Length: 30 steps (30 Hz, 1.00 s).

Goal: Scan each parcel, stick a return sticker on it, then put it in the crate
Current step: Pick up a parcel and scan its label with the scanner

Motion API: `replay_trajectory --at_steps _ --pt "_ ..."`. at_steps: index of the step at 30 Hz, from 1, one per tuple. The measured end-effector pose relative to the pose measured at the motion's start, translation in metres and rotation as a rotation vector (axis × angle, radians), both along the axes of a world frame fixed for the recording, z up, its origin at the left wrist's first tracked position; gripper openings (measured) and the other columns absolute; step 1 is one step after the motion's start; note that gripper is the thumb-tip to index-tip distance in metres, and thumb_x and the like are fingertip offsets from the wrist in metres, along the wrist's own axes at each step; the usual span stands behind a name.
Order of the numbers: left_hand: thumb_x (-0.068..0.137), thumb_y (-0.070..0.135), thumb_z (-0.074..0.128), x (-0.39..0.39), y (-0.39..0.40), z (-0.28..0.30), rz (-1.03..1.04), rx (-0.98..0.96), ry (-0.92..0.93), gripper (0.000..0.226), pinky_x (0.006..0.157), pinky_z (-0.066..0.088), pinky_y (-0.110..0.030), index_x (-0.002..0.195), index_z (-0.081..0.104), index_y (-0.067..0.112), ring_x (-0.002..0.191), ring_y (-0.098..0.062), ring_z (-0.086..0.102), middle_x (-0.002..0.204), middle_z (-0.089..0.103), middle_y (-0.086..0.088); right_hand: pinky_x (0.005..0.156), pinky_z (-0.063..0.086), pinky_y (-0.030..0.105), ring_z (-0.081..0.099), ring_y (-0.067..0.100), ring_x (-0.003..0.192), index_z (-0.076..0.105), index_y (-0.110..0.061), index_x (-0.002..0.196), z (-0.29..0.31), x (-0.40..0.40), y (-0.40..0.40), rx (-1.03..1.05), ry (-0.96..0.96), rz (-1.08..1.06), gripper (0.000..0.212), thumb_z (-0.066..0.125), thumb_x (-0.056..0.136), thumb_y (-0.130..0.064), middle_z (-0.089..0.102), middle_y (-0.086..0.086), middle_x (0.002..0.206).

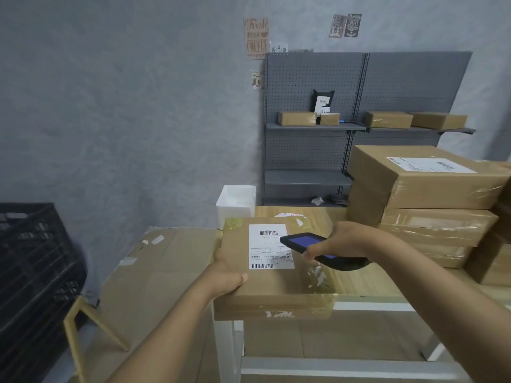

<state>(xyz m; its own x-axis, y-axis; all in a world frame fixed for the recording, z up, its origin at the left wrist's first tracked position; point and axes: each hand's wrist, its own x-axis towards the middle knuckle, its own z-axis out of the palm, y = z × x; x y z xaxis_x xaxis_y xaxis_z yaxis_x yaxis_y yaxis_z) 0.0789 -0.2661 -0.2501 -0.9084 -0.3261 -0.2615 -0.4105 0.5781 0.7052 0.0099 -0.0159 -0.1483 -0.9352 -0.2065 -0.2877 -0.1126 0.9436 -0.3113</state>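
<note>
Scan step in progress. Right hand (345,241) is gripping the handheld scanner (312,244), fingers curled round it, screen lit, nose hovering over the shipping label (265,244). Left hand (226,275) is clamping the parcel's (273,283) left edge, thumb on top, parcel sitting flat at the tabletop (367,283) corner, overhanging slightly. Next, likely: set the scanner down, pick a return sticker, possibly one of those (289,215) just behind the parcel. Black crate (33,261) is sitting far left.

Wooden table (359,283) bears stacked boxes (425,200), a white bin (235,208) and stickers (289,215)
</note>
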Motion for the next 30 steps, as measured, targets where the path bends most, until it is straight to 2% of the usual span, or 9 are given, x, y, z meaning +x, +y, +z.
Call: replay_trajectory --at_steps 6,10,12,16,18,22,25,29,30 --pt "0.083 0.035 0.065 -0.004 -0.004 0.000 -0.011 0.004 -0.025 0.086 0.082 0.036 -0.024 0.145 0.011 0.013 0.101 -0.017 0.048 0.123 0.055 0.002 0.050 0.042 0.024 0.059 0.016 0.070 0.055 -0.014 0.086 -0.041 -0.023 0.032 -0.128 0.090 -0.233 0.057 0.073 0.064 -0.064 0.062 0.006 0.087" --pt "0.082 0.037 0.066 -0.006 -0.007 -0.001 -0.016 0.016 -0.029 0.085 0.082 0.035 -0.023 0.145 0.013 0.016 0.097 -0.014 0.047 0.118 0.054 0.005 0.071 0.052 0.036 0.060 0.025 0.084 0.058 -0.009 0.082 -0.080 -0.035 0.060 -0.215 0.109 -0.380 0.048 0.075 0.071 -0.053 0.064 0.013 0.090" --pt "0.082 0.038 0.066 -0.006 -0.008 -0.001 -0.026 0.012 -0.035 0.084 0.081 0.035 -0.023 0.145 0.013 0.017 0.097 -0.014 0.047 0.118 0.054 0.005 0.076 0.052 0.037 0.058 0.028 0.091 0.061 -0.006 0.084 -0.099 -0.039 0.067 -0.154 0.086 -0.409 0.050 0.071 0.075 -0.054 0.063 0.014 0.091" --pt "0.082 0.039 0.066 -0.006 -0.010 -0.003 -0.037 0.017 -0.040 0.085 0.083 0.037 -0.023 0.144 0.012 0.017 0.098 -0.013 0.048 0.113 0.052 0.008 0.057 0.040 0.028 0.056 0.022 0.076 0.057 -0.010 0.076 -0.123 -0.042 0.063 -0.046 0.127 -0.394 0.047 0.072 0.072 -0.055 0.059 0.006 0.075" --pt "0.081 0.040 0.067 -0.006 -0.012 -0.003 -0.035 0.024 -0.052 0.088 0.081 0.037 -0.022 0.145 0.010 0.019 0.099 -0.012 0.048 0.114 0.051 0.010 0.056 0.038 0.029 0.057 0.024 0.077 0.059 -0.006 0.083 -0.135 -0.046 0.058 -0.040 0.129 -0.388 0.052 0.075 0.069 -0.054 0.058 0.007 0.077" --pt "0.077 0.041 0.070 -0.008 -0.017 -0.002 -0.019 0.069 -0.085 0.093 0.072 0.037 -0.019 0.144 0.009 0.024 0.100 -0.012 0.051 0.114 0.052 0.011 0.075 0.046 0.035 0.053 0.032 0.100 0.052 -0.003 0.109 -0.152 -0.052 0.048 -0.041 0.161 -0.432 0.076 0.078 0.061 -0.054 0.053 0.013 0.103" --pt "0.075 0.042 0.073 -0.013 -0.020 -0.003 -0.010 0.100 -0.104 0.096 0.083 0.041 -0.025 0.143 0.008 0.025 0.108 -0.015 0.052 0.122 0.052 0.006 0.082 0.046 0.037 0.050 0.032 0.105 0.049 -0.004 0.115 -0.154 -0.054 0.046 0.016 0.186 -0.423 0.080 0.076 0.061 -0.056 0.051 0.013 0.109" --pt "0.074 0.048 0.073 -0.016 -0.024 0.000 -0.037 0.080 -0.152 0.098 0.067 0.041 -0.022 0.142 0.007 0.024 0.101 -0.014 0.053 0.118 0.051 0.007 0.085 0.043 0.036 0.047 0.031 0.111 0.046 -0.005 0.122 -0.155 -0.057 0.046 0.057 0.173 -0.387 0.082 0.068 0.069 -0.064 0.050 0.013 0.117" --pt "0.075 0.049 0.071 -0.019 -0.024 0.002 -0.044 0.054 -0.164 0.096 0.070 0.044 -0.024 0.142 0.008 0.022 0.101 -0.015 0.054 0.118 0.052 0.005 0.087 0.041 0.037 0.046 0.031 0.114 0.045 -0.005 0.124 -0.154 -0.059 0.047 0.059 0.167 -0.383 0.082 0.065 0.072 -0.066 0.049 0.014 0.121"
